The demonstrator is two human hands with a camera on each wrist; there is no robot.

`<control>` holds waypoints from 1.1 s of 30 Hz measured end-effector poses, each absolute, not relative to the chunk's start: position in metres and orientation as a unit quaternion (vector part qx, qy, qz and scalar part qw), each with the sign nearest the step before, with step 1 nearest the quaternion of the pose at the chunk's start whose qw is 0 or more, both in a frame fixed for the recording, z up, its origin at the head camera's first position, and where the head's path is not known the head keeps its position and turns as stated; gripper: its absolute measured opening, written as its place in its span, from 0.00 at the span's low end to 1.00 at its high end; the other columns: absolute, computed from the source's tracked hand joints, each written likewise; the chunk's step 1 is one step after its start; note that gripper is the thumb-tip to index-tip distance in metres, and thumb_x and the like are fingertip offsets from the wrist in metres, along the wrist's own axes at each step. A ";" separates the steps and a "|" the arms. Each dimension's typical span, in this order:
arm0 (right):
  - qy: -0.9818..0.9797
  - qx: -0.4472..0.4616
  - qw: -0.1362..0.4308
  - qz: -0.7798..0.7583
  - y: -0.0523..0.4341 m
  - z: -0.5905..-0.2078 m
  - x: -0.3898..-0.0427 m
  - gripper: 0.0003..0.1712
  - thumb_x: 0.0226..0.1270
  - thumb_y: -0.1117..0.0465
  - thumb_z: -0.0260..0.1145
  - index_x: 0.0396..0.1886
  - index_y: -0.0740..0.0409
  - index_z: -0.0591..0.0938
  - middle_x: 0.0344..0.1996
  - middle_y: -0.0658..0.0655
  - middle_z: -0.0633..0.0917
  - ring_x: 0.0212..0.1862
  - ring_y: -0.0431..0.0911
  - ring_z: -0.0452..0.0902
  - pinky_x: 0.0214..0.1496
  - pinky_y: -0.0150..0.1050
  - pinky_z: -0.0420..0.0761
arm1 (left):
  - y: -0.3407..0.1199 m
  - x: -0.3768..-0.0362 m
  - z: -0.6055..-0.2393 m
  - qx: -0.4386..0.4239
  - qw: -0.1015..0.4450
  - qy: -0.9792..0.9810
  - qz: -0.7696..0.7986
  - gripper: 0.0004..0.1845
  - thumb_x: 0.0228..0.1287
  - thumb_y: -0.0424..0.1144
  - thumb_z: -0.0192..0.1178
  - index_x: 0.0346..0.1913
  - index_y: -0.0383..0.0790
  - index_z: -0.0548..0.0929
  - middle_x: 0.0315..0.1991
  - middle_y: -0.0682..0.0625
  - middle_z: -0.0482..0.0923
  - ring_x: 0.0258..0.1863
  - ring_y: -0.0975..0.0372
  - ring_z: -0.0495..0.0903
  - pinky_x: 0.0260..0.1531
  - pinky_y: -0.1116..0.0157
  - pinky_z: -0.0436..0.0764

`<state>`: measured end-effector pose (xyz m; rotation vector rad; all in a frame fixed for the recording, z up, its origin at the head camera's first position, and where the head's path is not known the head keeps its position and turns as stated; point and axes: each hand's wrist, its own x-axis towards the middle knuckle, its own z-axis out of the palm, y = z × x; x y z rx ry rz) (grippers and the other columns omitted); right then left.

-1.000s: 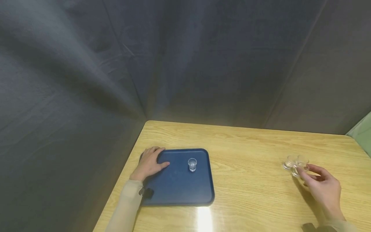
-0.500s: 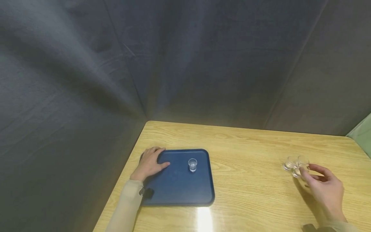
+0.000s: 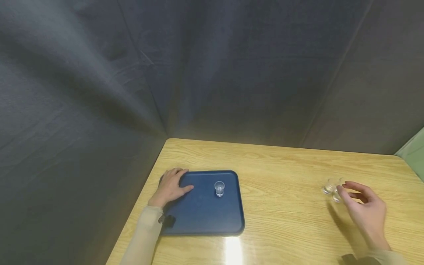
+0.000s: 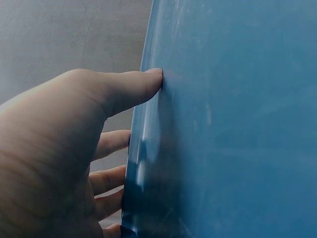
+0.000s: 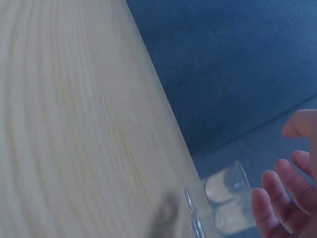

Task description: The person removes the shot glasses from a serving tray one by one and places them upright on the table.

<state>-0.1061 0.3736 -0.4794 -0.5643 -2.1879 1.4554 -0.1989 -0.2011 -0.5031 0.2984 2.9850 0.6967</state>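
Note:
On the left of the table lies a blue tray (image 3: 205, 217). My left hand (image 3: 170, 187) holds it by its left side; in the left wrist view the thumb (image 4: 146, 84) lies over the rim and the fingers are against the outer side. One small clear glass (image 3: 219, 188) stands upright on the tray. Far to the right, a close group of small clear glasses (image 3: 328, 186) stands on the wood. My right hand (image 3: 366, 209) is beside that group, thumb and fingers bent but apart with nothing seen between them. In the right wrist view the glasses (image 5: 228, 186) are just beyond the fingertips.
The wooden table (image 3: 281, 198) spans between the tray and the glass group. A dark cloth (image 3: 248, 73) hangs behind the table and along its left side. A pale green surface (image 3: 414, 154) shows at the far right.
My right hand has shifted slightly left, now covering part of the glass group; its fingers were by the nearest glass before. The left hand, tray and its glass have stayed put.

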 end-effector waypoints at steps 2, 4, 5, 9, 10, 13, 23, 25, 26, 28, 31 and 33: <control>-0.796 -0.186 0.226 0.530 0.368 -0.479 -0.108 0.12 0.66 0.64 0.78 0.49 0.50 0.91 0.36 0.24 0.88 0.34 0.24 0.83 0.30 0.19 0.81 | -0.201 -0.199 -0.503 0.096 0.030 0.969 0.225 0.41 0.68 0.57 0.71 0.78 0.43 0.73 0.75 0.38 0.71 0.77 0.39 0.66 0.79 0.35 0.61; -0.803 -0.164 0.221 0.529 0.362 -0.479 -0.110 0.12 0.67 0.65 0.77 0.49 0.50 0.91 0.37 0.24 0.88 0.34 0.24 0.83 0.31 0.19 0.81 | -0.201 -0.199 -0.503 0.095 0.029 0.969 0.224 0.40 0.68 0.57 0.71 0.78 0.43 0.73 0.75 0.38 0.71 0.77 0.39 0.66 0.78 0.35 0.62; -0.808 -0.152 0.216 0.527 0.360 -0.479 -0.111 0.12 0.67 0.65 0.77 0.49 0.51 0.90 0.38 0.24 0.87 0.35 0.24 0.83 0.32 0.19 0.81 | -0.201 -0.199 -0.503 0.094 0.030 0.970 0.224 0.41 0.68 0.57 0.71 0.78 0.43 0.73 0.76 0.39 0.71 0.77 0.40 0.66 0.79 0.35 0.62; -0.830 -0.110 0.195 0.510 0.350 -0.484 -0.113 0.13 0.70 0.62 0.76 0.52 0.54 0.89 0.41 0.22 0.86 0.37 0.24 0.82 0.35 0.18 0.81 | -0.201 -0.199 -0.503 0.093 0.031 0.970 0.222 0.40 0.68 0.57 0.71 0.78 0.43 0.73 0.76 0.39 0.71 0.77 0.40 0.66 0.78 0.35 0.62; -0.835 -0.099 0.189 0.507 0.347 -0.485 -0.113 0.14 0.71 0.61 0.75 0.54 0.56 0.88 0.42 0.22 0.85 0.38 0.24 0.82 0.36 0.18 0.81 | -0.201 -0.199 -0.503 0.093 0.032 0.970 0.223 0.40 0.68 0.57 0.71 0.78 0.43 0.73 0.76 0.39 0.71 0.77 0.40 0.66 0.78 0.35 0.63; -0.845 -0.077 0.179 0.498 0.338 -0.488 -0.115 0.16 0.72 0.60 0.75 0.55 0.59 0.87 0.41 0.22 0.85 0.38 0.24 0.81 0.37 0.19 0.81 | -0.201 -0.199 -0.503 0.092 0.034 0.969 0.225 0.40 0.68 0.57 0.71 0.78 0.44 0.73 0.76 0.38 0.71 0.78 0.39 0.66 0.79 0.35 0.62; -0.864 -0.018 0.160 0.476 0.312 -0.486 -0.121 0.20 0.73 0.56 0.74 0.56 0.65 0.85 0.41 0.24 0.85 0.40 0.26 0.82 0.38 0.21 0.82 | -0.200 -0.200 -0.507 0.098 0.028 0.969 0.224 0.39 0.68 0.56 0.71 0.77 0.44 0.74 0.75 0.38 0.72 0.76 0.39 0.67 0.78 0.34 0.63; -0.866 -0.006 0.150 0.477 0.309 -0.485 -0.123 0.20 0.73 0.57 0.74 0.57 0.65 0.86 0.42 0.25 0.85 0.40 0.27 0.82 0.38 0.22 0.83 | -0.200 -0.199 -0.507 0.097 0.029 0.969 0.227 0.39 0.68 0.56 0.71 0.77 0.43 0.74 0.75 0.38 0.72 0.76 0.39 0.67 0.78 0.35 0.62; -0.868 0.001 0.145 0.474 0.308 -0.485 -0.124 0.20 0.73 0.57 0.74 0.57 0.64 0.86 0.42 0.25 0.85 0.40 0.27 0.82 0.39 0.22 0.83 | -0.199 -0.199 -0.506 0.096 0.031 0.968 0.228 0.39 0.68 0.56 0.71 0.77 0.44 0.74 0.75 0.38 0.72 0.77 0.39 0.67 0.79 0.35 0.61; -0.874 0.012 0.135 0.466 0.305 -0.484 -0.126 0.19 0.73 0.56 0.75 0.56 0.63 0.86 0.44 0.27 0.86 0.41 0.26 0.82 0.39 0.23 0.84 | -0.199 -0.198 -0.505 0.098 0.028 0.968 0.231 0.39 0.68 0.56 0.71 0.76 0.43 0.75 0.75 0.38 0.72 0.77 0.38 0.67 0.78 0.34 0.61; -0.882 0.021 0.120 0.456 0.299 -0.483 -0.130 0.19 0.73 0.56 0.75 0.56 0.60 0.87 0.45 0.33 0.88 0.41 0.25 0.82 0.37 0.26 0.85 | -0.200 -0.197 -0.503 0.098 0.029 0.968 0.231 0.39 0.69 0.56 0.71 0.77 0.43 0.74 0.75 0.38 0.72 0.77 0.38 0.66 0.79 0.34 0.61; -0.883 0.030 0.115 0.454 0.294 -0.483 -0.133 0.18 0.72 0.56 0.76 0.56 0.59 0.88 0.46 0.41 0.89 0.40 0.26 0.83 0.35 0.28 0.87 | -0.200 -0.197 -0.503 0.098 0.028 0.968 0.230 0.39 0.69 0.56 0.71 0.77 0.43 0.74 0.75 0.38 0.72 0.77 0.38 0.66 0.78 0.34 0.62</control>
